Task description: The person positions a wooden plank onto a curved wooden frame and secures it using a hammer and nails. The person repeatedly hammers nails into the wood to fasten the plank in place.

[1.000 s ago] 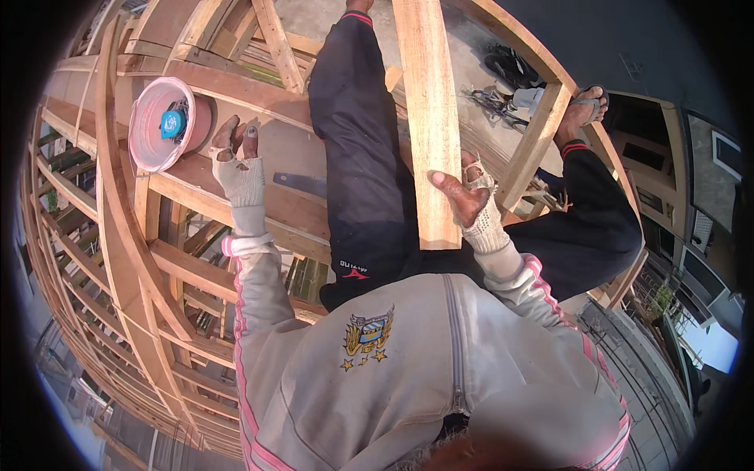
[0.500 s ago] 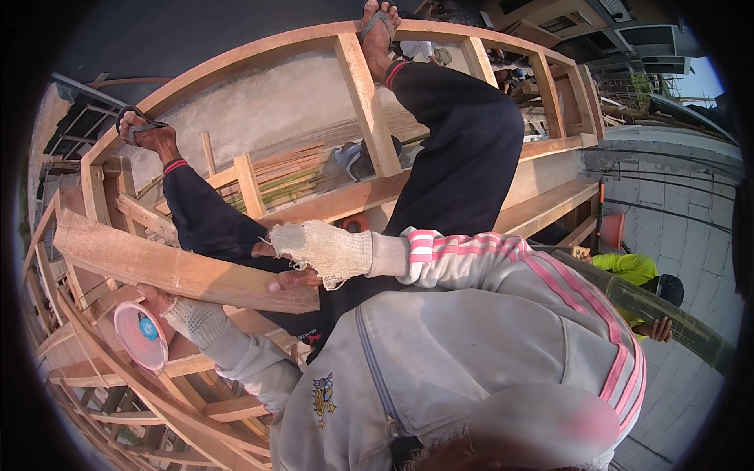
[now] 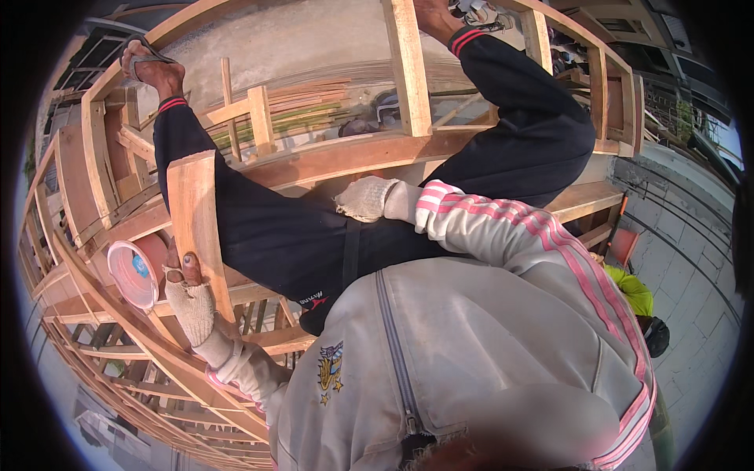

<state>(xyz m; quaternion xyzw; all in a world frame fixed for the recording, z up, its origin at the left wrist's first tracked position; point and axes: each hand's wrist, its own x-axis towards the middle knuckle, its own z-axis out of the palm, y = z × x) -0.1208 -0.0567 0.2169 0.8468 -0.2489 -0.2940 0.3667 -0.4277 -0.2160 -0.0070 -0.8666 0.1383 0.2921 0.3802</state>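
My left hand (image 3: 191,302), in an off-white knit glove with bare fingertips, grips the lower part of a short, slightly curved wooden plank (image 3: 195,208). The plank stands tilted up beside my left thigh. Over my lap, my right hand (image 3: 364,198), gloved alike, is curled with its fingers mostly hidden on the far side. A dark narrow strip (image 3: 351,251) runs from below that hand towards my waist; whether the hand holds it is unclear. Close to my left hand sits a pink bucket (image 3: 135,275) with something blue inside.
I sit among timber framing; a thick crossbeam (image 3: 338,165) runs beyond my lap and an upright post (image 3: 407,71) rises past it. Curved ribs (image 3: 157,353) lie at lower left. Stacked strips (image 3: 306,102) rest below. A person in a yellow-green top (image 3: 631,290) is at right.
The plank has swung from lying across both hands to standing upright in my left hand. My right hand has let go of it and moved up and right. My right leg has shifted right.
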